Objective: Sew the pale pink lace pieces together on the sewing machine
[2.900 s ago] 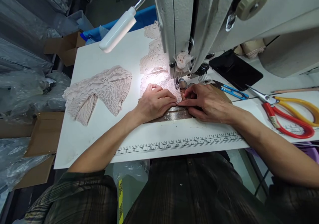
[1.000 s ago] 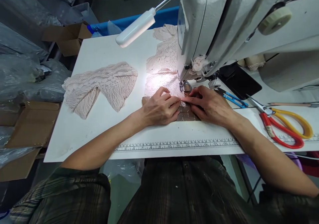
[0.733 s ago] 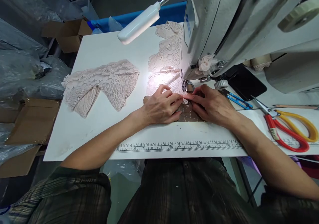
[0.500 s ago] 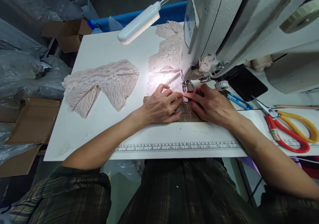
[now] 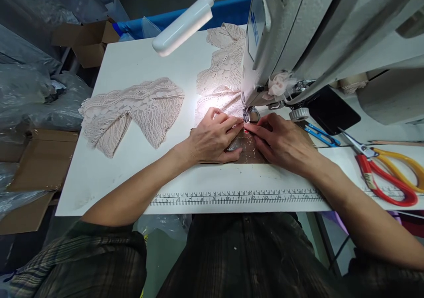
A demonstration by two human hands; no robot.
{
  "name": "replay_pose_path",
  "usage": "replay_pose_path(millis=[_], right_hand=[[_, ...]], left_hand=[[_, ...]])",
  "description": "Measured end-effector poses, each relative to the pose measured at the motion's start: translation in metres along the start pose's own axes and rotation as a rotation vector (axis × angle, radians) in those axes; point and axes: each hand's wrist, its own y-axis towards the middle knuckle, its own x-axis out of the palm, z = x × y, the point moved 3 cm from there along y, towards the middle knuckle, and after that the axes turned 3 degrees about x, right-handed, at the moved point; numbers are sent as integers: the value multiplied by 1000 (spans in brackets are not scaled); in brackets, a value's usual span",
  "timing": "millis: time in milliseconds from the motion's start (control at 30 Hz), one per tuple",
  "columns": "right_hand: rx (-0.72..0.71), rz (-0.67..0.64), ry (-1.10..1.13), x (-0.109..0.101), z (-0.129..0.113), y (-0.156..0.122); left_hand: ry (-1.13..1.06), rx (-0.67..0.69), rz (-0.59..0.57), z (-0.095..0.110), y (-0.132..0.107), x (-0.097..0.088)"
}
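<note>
Pale pink lace fabric (image 5: 220,75) runs up the left side of the sewing machine (image 5: 274,33) and passes under its presser foot (image 5: 251,115). My left hand (image 5: 215,137) bears on the near end of the lace, fingers bent, its fingertips just in front of the foot. Close against them, my right hand (image 5: 281,141) pinches the lace edge between thumb and forefinger. Beneath both hands lies a shiny brown taped plate (image 5: 248,152). A tiny red spot shows between the fingertips. Most of the gripped edge is hidden.
Another lace piece (image 5: 132,108) lies on the white table at left. A white lamp (image 5: 183,24) hangs above. At right are blue thread snips (image 5: 321,135), a black phone (image 5: 333,110) and red-and-yellow scissors (image 5: 386,174). A ruler strip (image 5: 238,197) lines the front edge.
The lace between my fingertips has gone in toward the foot, and less of it shows on the near side. A red spot now shows there. Both hands keep nearly the same place.
</note>
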Motion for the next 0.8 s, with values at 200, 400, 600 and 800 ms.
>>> replay_pose_path(millis=[200,400,600,800], right_hand=[[17,-10,-57,0,-3,2],[91,-54,-56,1,-11,4],[138,-105,43,-8,-6,5],[290,-187,512,-14,24,9]], left_hand=[[-16,-21,-25,-2,2,-4],[-35,-34,-47,-5,3,-2],[-11,-38,-59,-10,5,-1],[-55,-66,-71,-12,4,1]])
